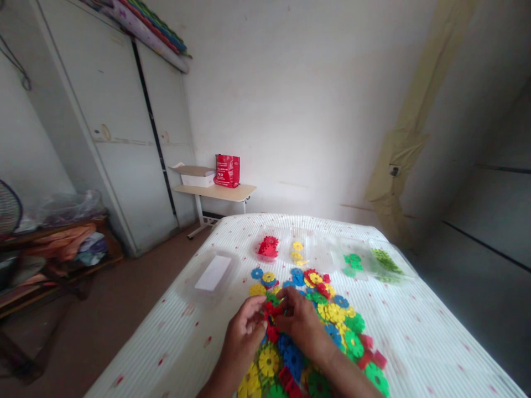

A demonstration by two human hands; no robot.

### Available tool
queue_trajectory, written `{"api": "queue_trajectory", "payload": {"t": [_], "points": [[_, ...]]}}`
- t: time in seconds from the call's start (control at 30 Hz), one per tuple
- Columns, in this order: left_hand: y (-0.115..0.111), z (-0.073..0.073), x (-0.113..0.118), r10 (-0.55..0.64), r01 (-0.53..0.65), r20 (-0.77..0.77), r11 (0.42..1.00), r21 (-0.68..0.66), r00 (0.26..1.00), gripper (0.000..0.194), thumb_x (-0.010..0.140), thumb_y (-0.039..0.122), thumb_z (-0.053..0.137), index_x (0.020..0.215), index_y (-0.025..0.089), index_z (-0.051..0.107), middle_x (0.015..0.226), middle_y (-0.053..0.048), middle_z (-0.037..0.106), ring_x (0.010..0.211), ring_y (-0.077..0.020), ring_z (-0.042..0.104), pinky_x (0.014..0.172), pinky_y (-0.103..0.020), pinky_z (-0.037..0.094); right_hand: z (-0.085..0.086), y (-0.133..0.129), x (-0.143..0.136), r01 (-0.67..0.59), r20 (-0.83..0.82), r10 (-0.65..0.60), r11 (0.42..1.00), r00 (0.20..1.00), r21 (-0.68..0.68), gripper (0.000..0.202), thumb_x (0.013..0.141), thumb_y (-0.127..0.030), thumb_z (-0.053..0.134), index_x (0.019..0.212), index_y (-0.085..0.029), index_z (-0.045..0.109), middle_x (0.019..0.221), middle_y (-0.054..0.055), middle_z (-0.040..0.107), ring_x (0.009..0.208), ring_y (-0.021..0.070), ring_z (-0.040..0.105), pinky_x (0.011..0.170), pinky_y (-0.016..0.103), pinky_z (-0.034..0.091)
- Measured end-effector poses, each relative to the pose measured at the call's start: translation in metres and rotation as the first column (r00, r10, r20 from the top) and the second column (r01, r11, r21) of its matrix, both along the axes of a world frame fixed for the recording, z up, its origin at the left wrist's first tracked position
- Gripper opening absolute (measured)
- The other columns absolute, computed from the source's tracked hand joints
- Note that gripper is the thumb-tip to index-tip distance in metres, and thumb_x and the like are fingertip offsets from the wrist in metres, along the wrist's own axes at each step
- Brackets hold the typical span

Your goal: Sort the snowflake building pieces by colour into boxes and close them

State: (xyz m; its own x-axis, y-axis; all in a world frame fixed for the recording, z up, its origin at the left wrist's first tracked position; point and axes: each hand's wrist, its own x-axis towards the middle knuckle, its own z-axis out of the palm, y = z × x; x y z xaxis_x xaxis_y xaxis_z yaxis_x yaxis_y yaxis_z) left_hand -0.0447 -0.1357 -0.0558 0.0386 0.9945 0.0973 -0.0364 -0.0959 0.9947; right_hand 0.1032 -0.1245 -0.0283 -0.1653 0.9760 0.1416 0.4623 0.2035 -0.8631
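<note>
Centrally, bright red pieces (pixel 272 333), small, partly hidden, both hands (pixel 245 329) (pixel 302 323) curled about them, firm grip unclear.

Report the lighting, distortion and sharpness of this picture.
In the head view, the plain white wall is bright mid-frame, while the dark grey panelled surface at right is dim; in the head view, wide-angle stretch tilts the tall grey cabinet; in the head view, fine detail is soft, and the leftmost clear plastic container has faint edges.
</note>
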Motion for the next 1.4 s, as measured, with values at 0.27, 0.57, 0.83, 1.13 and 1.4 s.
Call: {"api": "queue_trajectory", "payload": {"t": [0.27, 0.57, 0.83, 1.13, 1.4], "points": [[0.004, -0.018, -0.005, -0.015, 0.021, -0.109, 0.998, 0.060, 0.994, 0.039, 0.068, 0.025, 0.057, 0.106, 0.016, 0.062, 0.096, -0.008, 0.068, 0.090, -0.0197, 0.062, 0.082, -0.030, 0.048, -0.002, -0.003, 0.000, -0.047, 0.055, 0.046, 0.999, 0.997, 0.004, 0.033, 0.061, -0.005, 0.049, 0.091, -0.019, 0.051, 0.066, -0.005, 0.057, 0.056, 0.0088, 0.049, 0.050, 0.017, 0.034], [0.005, -0.010, -0.009, -0.051, 0.049, -0.035, 0.998, -0.043, 0.998, 0.023, 0.061, 0.034, 0.065, 0.073, 0.016, 0.059, 0.055, 0.003, 0.056, 0.048, -0.0091, 0.051, 0.046, -0.018, 0.040, 0.009, -0.004, 0.006, -0.089, 0.071, 0.091, 0.996, 0.993, -0.028, 0.022, 0.063, -0.012, 0.056, 0.084, -0.018, 0.053, 0.062, -0.006, 0.050, 0.053, 0.0070, 0.042, 0.046, 0.017, 0.029], [0.024, 0.015, -0.021, 0.117, -0.089, 0.170, 0.982, -0.165, 0.978, 0.025, 0.059, 0.031, 0.068, 0.074, 0.014, 0.056, 0.051, 0.004, 0.057, 0.043, -0.0073, 0.049, 0.044, -0.018, 0.037, 0.024, -0.007, 0.079, 0.074, 0.139, -0.089, 0.991, 0.986, 0.107, 0.017, 0.077, -0.032, 0.048, 0.085, -0.019, 0.054, 0.059, -0.003, 0.050, 0.053, 0.0102, 0.045, 0.050, 0.020, 0.036], [0.110, 0.065, -0.009, 0.206, -0.209, 0.077, 0.977, 0.032, 0.976, 0.029, 0.084, 0.033, 0.052, 0.104, 0.014, 0.055, 0.098, -0.005, 0.060, 0.081, -0.0147, 0.060, 0.069, -0.033, 0.051, -0.025, -0.034, 0.184, 0.403, 0.234, -0.459, 0.880, 0.857, 0.251, 0.027, 0.072, -0.046, 0.049, 0.075, -0.023, 0.062, 0.075, 0.005, 0.069, 0.064, 0.0196, 0.063, 0.058, 0.024, 0.049], [0.132, 0.074, 0.022, 0.254, -0.247, -0.047, 0.962, 0.116, 0.966, 0.033, 0.084, 0.032, 0.051, 0.112, 0.015, 0.052, 0.113, -0.006, 0.055, 0.096, -0.0209, 0.056, 0.079, -0.040, 0.049, -0.039, -0.033, 0.187, 0.390, 0.308, -0.469, 0.876, 0.828, 0.284, 0.028, 0.076, -0.043, 0.045, 0.075, -0.022, 0.063, 0.075, 0.005, 0.069, 0.063, 0.0187, 0.062, 0.061, 0.024, 0.049]]}}
